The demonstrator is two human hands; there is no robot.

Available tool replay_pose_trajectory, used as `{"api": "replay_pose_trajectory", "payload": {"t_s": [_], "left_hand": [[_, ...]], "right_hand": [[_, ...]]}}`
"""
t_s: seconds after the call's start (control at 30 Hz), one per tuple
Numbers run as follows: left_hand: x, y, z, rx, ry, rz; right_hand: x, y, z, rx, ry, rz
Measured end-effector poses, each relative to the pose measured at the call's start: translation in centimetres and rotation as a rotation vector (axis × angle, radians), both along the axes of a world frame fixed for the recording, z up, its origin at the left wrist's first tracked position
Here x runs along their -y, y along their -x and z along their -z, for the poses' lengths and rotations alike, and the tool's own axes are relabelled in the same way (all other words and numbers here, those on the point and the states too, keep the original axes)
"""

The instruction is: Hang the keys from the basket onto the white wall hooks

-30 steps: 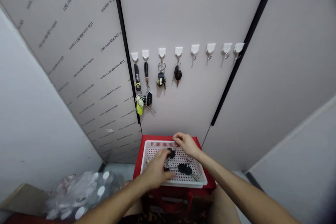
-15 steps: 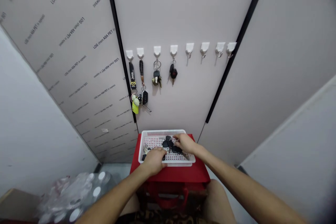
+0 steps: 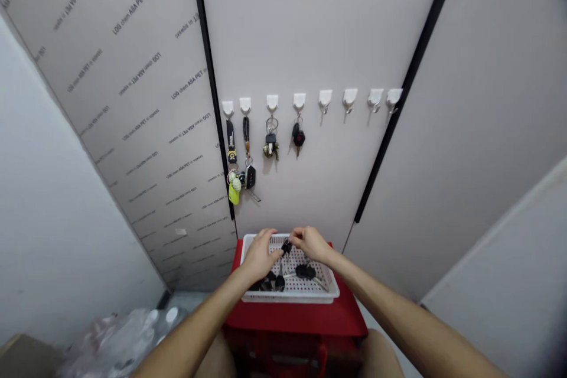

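My right hand (image 3: 309, 243) pinches a bunch of black-headed keys (image 3: 286, 247) by its top and holds it over the back of a white perforated plastic basket (image 3: 296, 297). My left hand (image 3: 259, 256) reaches in at the basket's left side, thumb and fingers apart, its thumb close to the bunch; whether it touches cannot be made out. Lying in the basket are more black-headed keys (image 3: 305, 271) on the right and a dark cluster of keys (image 3: 272, 282) at the front left, partly hidden by the left hand.
The basket stands on a red box (image 3: 301, 319). On the wall, a row of white hooks (image 3: 325, 97) carries several key sets at left, among them keys on a ring (image 3: 271, 144) and a black car key (image 3: 298, 137). Plastic-wrapped bottles (image 3: 133, 336) stand at lower left.
My right hand has lifted a key bunch toward the basket's back. My left hand has moved from the front rim up and inward, its fingers spreading. The view has shifted slightly.
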State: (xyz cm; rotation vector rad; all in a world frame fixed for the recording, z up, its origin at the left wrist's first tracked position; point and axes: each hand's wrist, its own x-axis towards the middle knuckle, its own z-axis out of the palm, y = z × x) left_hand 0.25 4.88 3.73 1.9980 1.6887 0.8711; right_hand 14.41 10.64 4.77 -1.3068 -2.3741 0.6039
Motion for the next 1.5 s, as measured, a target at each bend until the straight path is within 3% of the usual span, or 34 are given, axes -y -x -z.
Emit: {"api": "replay_pose_trajectory", "payload": {"t_s": [0.13,0.27,0.4,0.53,0.67,0.8,0.9,1.0,1.07,1.13,1.2,1.3,1.4,1.5], "left_hand": [[-3.3,-1.7,-3.9,0.199,-0.066,0.067],[-5.9,-4.6,-10.2,0.403,-0.218,0.053],[-7.4,-6.7,-16.1,0.414,-0.393,0.055],[-8.4,-7.6,-19.3,0.341,-0.426,-0.005],[-8.8,-8.0,-20.1,0.269,-0.373,-0.066],[-8.2,-7.3,-18.7,0.272,-0.349,-0.010],[-6.9,-5.8,-15.2,0.269,-0.317,0.041],[-4.6,-4.0,-9.5,0.180,-0.166,0.091],[-2.7,-3.1,-5.3,0.083,-0.006,0.128],[-0.9,-2.7,-1.5,-0.024,0.148,0.170],[0.3,-2.7,1.3,-0.151,0.221,0.204],[0.5,-3.2,3.4,-0.286,0.217,0.191],[-0.3,-3.8,3.8,-0.359,0.222,0.162],[-1.0,-4.2,3.9,-0.418,0.250,0.133]], "right_hand": [[-1.0,-1.2,-6.2,-0.202,-0.027,-0.065],[-3.0,-2.7,-13.6,-0.417,-0.147,0.046],[-5.3,-3.6,-19.8,-0.615,-0.306,0.205],[-7.0,-3.3,-23.0,-0.652,-0.431,0.335],[-8.0,-2.7,-23.4,-0.523,-0.477,0.449],[-8.0,-3.1,-22.5,-0.462,-0.446,0.440],[-6.6,-3.8,-20.0,-0.472,-0.596,0.431],[-4.0,-4.3,-14.6,-0.352,-0.592,0.354],[-1.6,-4.3,-9.7,-0.126,-0.395,0.142],[0.7,-4.2,-4.7,0.171,-0.140,-0.178],[2.3,-3.9,-0.7,0.387,-0.081,-0.274],[3.3,-3.4,2.2,0.550,-0.191,-0.219],[3.0,-2.8,2.4,0.595,-0.246,-0.172],[2.5,-2.8,1.9,0.610,-0.163,-0.194]]}}
